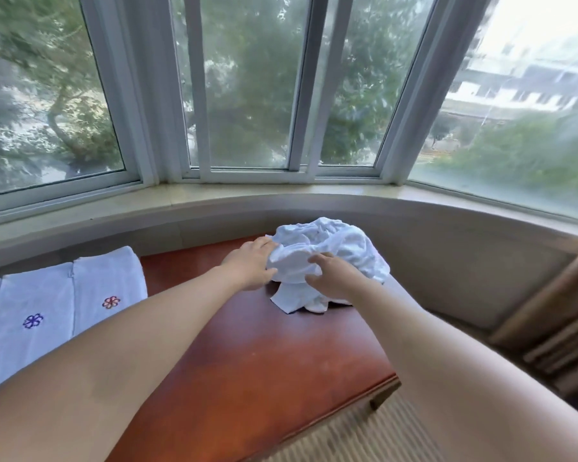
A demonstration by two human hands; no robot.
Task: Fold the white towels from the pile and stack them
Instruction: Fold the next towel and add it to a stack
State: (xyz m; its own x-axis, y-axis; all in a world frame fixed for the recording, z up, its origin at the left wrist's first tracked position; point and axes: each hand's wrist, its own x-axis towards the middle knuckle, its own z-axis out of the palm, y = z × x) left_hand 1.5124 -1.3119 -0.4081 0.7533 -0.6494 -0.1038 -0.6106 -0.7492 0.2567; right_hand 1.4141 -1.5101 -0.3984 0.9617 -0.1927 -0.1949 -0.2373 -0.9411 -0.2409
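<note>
A crumpled pile of white towels lies at the far right of a red-brown wooden table. My left hand grips the pile's left side, thumb under a fold and fingers over the top. My right hand grips the front of the same pile, fingers curled into the cloth. One corner of a towel hangs down onto the table below my hands. Folded white towels with small embroidered flowers, one red and one blue, lie side by side at the table's left end.
A curved beige window sill runs behind the table, with a bay window above. A wooden chair back stands at the right. Striped carpet shows below the table's front edge.
</note>
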